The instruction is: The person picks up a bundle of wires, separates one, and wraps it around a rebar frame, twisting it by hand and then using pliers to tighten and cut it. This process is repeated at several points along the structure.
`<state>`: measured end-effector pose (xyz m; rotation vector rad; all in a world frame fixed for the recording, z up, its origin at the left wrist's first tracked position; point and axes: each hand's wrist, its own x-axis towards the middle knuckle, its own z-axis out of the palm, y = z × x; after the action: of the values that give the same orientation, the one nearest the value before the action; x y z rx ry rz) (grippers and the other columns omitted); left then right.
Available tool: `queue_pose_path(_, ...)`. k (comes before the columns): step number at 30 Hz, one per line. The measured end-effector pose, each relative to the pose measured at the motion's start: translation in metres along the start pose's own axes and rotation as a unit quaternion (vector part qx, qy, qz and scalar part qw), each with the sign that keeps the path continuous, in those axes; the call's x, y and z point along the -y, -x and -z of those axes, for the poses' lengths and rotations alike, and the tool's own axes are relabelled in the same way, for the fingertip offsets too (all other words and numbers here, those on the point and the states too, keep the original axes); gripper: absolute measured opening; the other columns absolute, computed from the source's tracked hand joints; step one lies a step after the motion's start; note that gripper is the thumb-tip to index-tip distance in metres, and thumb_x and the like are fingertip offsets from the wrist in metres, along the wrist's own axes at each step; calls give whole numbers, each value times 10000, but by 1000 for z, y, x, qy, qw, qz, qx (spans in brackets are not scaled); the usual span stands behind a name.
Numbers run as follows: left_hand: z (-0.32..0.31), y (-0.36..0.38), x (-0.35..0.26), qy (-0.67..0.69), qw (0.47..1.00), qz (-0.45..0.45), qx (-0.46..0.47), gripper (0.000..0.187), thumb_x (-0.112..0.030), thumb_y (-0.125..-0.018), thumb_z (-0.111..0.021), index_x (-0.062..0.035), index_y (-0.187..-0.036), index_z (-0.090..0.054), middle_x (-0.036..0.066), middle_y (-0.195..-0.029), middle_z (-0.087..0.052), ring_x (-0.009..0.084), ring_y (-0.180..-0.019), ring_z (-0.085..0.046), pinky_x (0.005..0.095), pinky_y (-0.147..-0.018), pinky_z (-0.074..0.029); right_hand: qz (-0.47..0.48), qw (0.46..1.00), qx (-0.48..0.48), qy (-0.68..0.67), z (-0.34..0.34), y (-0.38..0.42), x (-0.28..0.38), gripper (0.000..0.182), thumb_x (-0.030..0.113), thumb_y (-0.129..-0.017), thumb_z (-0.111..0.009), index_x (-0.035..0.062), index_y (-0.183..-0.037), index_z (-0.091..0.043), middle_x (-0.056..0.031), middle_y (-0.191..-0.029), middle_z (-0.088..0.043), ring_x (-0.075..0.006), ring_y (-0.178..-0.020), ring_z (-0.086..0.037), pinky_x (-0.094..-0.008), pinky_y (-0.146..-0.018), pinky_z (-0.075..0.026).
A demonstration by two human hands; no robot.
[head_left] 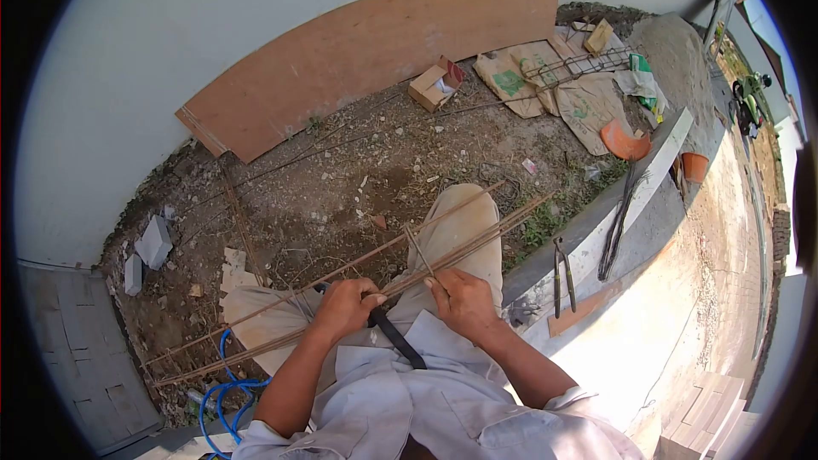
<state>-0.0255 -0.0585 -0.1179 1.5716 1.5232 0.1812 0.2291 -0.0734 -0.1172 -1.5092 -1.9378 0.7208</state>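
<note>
Several long, thin rusty steel rods (477,237) lie slantwise across my lap, making a narrow rebar frame. My left hand (345,307) is closed around the lower rods near the middle. A thin metal stirrup (417,249) spans the upper and lower rods, and my right hand (464,302) is closed at its lower end with the thumb pressed on it. Other stirrups (300,307) sit bunched on the frame left of my left hand. A black strap (396,339) hangs below my hands. The fingertips of both hands are partly hidden.
Pincers (563,277) and a bundle of dark wire (615,230) rest on the concrete ledge to the right. A blue hose (223,396) coils at lower left. Paper sacks (588,106), a cardboard box (432,89) and a plywood sheet (375,51) are ahead by the wall.
</note>
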Motion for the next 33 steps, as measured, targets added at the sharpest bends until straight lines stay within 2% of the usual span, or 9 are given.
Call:
queue_pose_path(3, 13, 2, -1, 9, 999, 31, 5, 228, -238, -886, -798, -14, -927, -790, 247, -798, -703, 417, -794, -714, 467, -754, -539, -4, 1000, 0, 2, 0, 2, -1, 127, 141, -970, -715, 36, -913, -674, -160, -810, -680, -406, -734, -681, -492, -645, -551)
queue_pose_path(6, 31, 7, 1, -36, 998, 49, -12, 189, -178, -864, -809, 7, -891, -782, 223, -817, -725, 367, -786, -723, 436, -763, -539, -8, 1000, -3, 1, -2, 3, -4, 138, 147, -974, -709, 38, -899, -670, -159, -810, -680, -403, -737, -682, -491, -651, -553)
queue_pose_path(12, 40, 7, 5, -267, 962, 50, 2, 221, -265, -835, -844, -50, -870, -810, 214, -856, -746, 416, -866, -728, 497, -796, -567, -6, 1000, 6, -9, 1, 0, 1, 148, 156, -977, -706, 44, -888, -667, -158, -817, -686, -401, -747, -684, -490, -657, -555)
queue_pose_path(18, 56, 5, 8, -322, 938, 61, 110, 217, -316, -814, -850, -112, -886, -831, 197, -881, -758, 405, -910, -737, 511, -822, -576, -11, 1000, 18, -7, 2, 1, 1, 182, 193, -990, -694, 41, -891, -672, -151, -822, -695, -392, -752, -695, -496, -657, -563)
queue_pose_path(21, 55, 5, 7, -326, 936, 54, 124, 217, -333, -818, -842, -124, -878, -831, 189, -889, -762, 402, -915, -740, 506, -834, -581, -10, 1000, 16, -8, 2, 1, -2, 200, 209, -995, -688, 39, -890, -670, -147, -821, -696, -388, -756, -700, -499, -657, -565)
queue_pose_path(24, 55, 7, 11, -302, 946, 45, 106, 241, -340, -823, -832, -103, -868, -824, 186, -879, -761, 400, -922, -743, 505, -845, -584, -10, 1000, 14, -10, 2, 2, -2, 204, 209, -993, -690, 37, -886, -669, -148, -815, -692, -387, -754, -700, -501, -654, -565)
queue_pose_path(27, 49, 6, 21, -345, 936, 33, 54, 233, -305, -821, -832, -76, -853, -810, 197, -854, -755, 406, -908, -743, 505, -839, -585, -18, 1000, 22, -8, 5, 0, -1, 168, 179, -978, -709, 39, -890, -677, -152, -820, -695, -397, -752, -694, -493, -656, -563)
queue_pose_path(30, 45, 6, 21, -373, 926, 59, -6, 212, -270, -831, -825, -60, -847, -800, 216, -851, -750, 414, -887, -741, 503, -826, -589, -17, 1000, 14, -11, 3, 1, -2, 148, 159, -968, -720, 39, -892, -681, -155, -826, -698, -401, -751, -692, -487, -658, -561)
queue_pose_path(33, 48, 7, 21, -346, 935, 48, -55, 158, -214, -851, -802, -58, -832, -781, 225, -843, -744, 423, -862, -738, 515, -804, -588, -15, 1000, 12, -11, 1, 0, -4, 143, 154, -965, -722, 36, -897, -683, -159, -827, -697, -401, -750, -692, -485, -657, -559)
